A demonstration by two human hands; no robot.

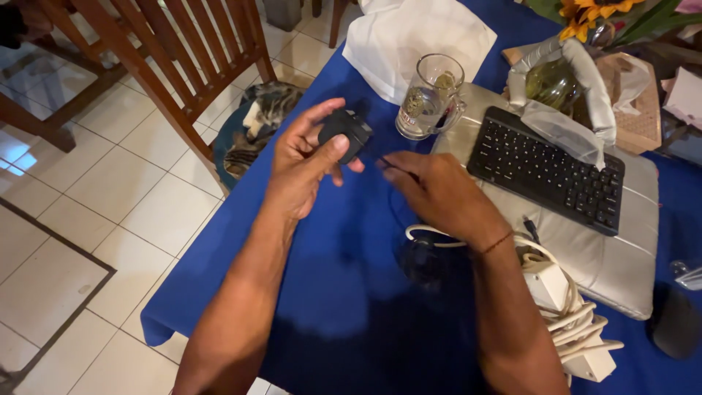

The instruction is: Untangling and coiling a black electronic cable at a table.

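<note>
Black device point(346, 132) sits pinched in your left hand point(303, 164); right hand point(439, 192) grips a thin cable point(398, 170). Risk: an elbow swing tips the glass mug point(431, 96) close behind.

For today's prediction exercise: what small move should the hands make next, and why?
Probably bring the right hand and its thin black cable end across to the small black device in the left hand; a gap separates them, the cable pointing at it.
</note>
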